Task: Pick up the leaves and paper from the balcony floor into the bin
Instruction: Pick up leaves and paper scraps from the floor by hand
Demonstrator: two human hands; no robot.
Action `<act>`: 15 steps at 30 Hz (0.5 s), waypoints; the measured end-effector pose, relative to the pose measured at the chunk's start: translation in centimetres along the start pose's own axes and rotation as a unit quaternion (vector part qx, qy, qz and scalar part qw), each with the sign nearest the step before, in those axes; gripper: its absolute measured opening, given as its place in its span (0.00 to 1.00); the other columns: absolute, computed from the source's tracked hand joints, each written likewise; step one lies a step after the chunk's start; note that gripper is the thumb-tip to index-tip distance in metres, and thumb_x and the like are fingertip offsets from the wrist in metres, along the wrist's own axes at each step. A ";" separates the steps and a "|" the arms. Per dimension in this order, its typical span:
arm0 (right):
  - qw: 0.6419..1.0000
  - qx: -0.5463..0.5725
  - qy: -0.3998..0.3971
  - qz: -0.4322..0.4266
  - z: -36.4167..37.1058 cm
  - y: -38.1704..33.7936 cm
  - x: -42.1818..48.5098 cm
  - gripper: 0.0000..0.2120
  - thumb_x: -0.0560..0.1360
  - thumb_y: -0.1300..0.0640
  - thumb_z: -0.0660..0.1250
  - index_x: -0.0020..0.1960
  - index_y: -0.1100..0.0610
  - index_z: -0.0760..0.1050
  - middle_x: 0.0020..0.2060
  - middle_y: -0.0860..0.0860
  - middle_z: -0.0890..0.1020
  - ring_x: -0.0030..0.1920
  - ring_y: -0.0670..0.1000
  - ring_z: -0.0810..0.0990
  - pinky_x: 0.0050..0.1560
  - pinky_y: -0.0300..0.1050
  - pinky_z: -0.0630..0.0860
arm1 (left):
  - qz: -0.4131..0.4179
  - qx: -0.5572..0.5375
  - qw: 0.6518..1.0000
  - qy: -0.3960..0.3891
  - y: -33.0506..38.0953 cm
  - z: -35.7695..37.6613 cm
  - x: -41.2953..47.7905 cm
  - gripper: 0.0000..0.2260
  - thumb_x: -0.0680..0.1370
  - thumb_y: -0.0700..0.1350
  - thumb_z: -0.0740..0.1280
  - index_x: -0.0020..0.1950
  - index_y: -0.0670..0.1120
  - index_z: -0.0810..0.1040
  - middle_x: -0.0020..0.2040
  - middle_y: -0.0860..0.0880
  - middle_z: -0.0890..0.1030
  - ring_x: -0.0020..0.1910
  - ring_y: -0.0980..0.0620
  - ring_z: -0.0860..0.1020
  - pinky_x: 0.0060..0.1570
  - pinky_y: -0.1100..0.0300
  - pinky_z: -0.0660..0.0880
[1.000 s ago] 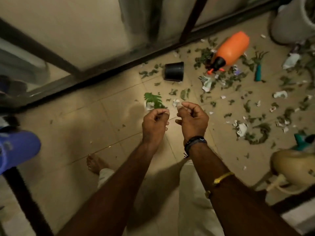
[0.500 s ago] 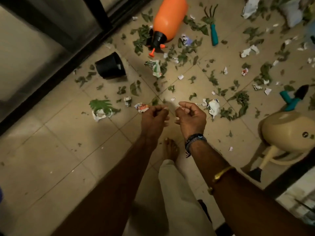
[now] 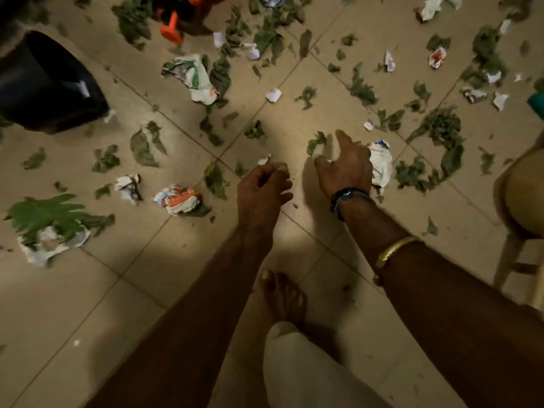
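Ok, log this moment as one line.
right hand: open, beside crumpled paper | left hand: fingers curled, contents unseen | floor: leaves, paper scraps scattered

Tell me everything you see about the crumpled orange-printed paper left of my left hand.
The crumpled paper is a loose wad of thin, creased paper, white with orange-red print and a touch of blue at its left end. It lies on the beige tile floor beside a grout line, left of the left hand and apart from it; nothing holds it. A dark leaf lies against its lower right edge, and a smaller white wad lies close on its left.
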State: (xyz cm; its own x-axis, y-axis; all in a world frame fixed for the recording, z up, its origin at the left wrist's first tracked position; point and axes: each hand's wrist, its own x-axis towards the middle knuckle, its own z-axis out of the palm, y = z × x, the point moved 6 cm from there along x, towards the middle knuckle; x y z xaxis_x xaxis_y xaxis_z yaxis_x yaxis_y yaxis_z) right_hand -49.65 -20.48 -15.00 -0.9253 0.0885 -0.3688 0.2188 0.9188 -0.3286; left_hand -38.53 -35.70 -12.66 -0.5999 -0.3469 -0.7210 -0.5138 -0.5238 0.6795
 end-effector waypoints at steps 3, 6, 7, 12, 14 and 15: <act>0.996 -0.081 0.013 -0.022 2.6 -0.2 1.2 0.26 0.77 0.42 0.64 0.74 0.47 0.68 0.66 0.65 0.71 0.66 0.66 0.69 0.66 0.56 0.66 | 0.007 -0.046 0.999 -0.002 -2.2 0.0 2.5 0.05 0.81 0.42 0.66 0.52 0.44 0.81 0.48 0.45 0.82 0.46 0.49 0.81 0.48 0.56 0.81; 0.984 -0.143 0.064 -0.089 3.5 -1.0 1.7 0.17 0.78 0.52 0.65 0.66 0.50 0.77 0.60 0.61 0.75 0.61 0.65 0.73 0.56 0.51 0.71 | 0.027 -0.071 0.997 -0.002 -3.1 -0.1 4.4 0.07 0.82 0.42 0.65 0.54 0.43 0.81 0.49 0.43 0.82 0.46 0.48 0.82 0.47 0.56 0.81; 0.980 -0.150 0.075 -0.105 3.6 -1.1 1.9 0.15 0.77 0.57 0.65 0.63 0.51 0.80 0.57 0.60 0.78 0.58 0.64 0.75 0.50 0.48 0.71 | 0.034 -0.078 0.996 -0.004 -3.2 -0.3 4.8 0.08 0.82 0.42 0.64 0.56 0.42 0.81 0.49 0.42 0.82 0.47 0.48 0.82 0.48 0.56 0.81; 0.989 -0.001 0.069 -0.132 2.4 -1.3 1.4 0.10 0.72 0.63 0.70 0.48 0.53 0.87 0.44 0.54 0.86 0.47 0.57 0.83 0.49 0.43 0.76 | 0.060 -0.086 0.994 -0.020 -3.4 -0.5 5.4 0.13 0.83 0.44 0.62 0.65 0.43 0.78 0.58 0.42 0.82 0.56 0.50 0.82 0.56 0.56 0.80; 0.984 0.118 0.042 -0.123 1.4 -1.8 -0.2 0.09 0.71 0.63 0.74 0.43 0.50 0.86 0.38 0.48 0.86 0.41 0.48 0.83 0.49 0.40 0.78 | 0.072 -0.065 0.995 -0.014 -2.8 -0.7 4.8 0.14 0.83 0.46 0.61 0.67 0.45 0.77 0.61 0.45 0.80 0.59 0.49 0.81 0.59 0.53 0.79; 0.975 0.183 0.007 -0.123 1.1 -2.5 -1.3 0.11 0.71 0.63 0.75 0.41 0.47 0.85 0.36 0.45 0.86 0.38 0.45 0.83 0.46 0.40 0.80 | 0.069 -0.062 0.996 -0.014 -2.7 -0.7 4.7 0.14 0.83 0.48 0.60 0.66 0.46 0.77 0.61 0.46 0.81 0.58 0.49 0.80 0.59 0.52 0.79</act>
State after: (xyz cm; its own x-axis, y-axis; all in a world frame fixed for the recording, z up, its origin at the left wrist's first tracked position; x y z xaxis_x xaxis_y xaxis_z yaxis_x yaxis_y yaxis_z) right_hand -48.67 -23.26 -14.64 -0.9675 -0.1088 -0.2282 0.0838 0.7139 -0.6953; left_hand -39.50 -36.46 -17.96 -0.6766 -0.4012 -0.6175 -0.3475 -0.5653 0.7481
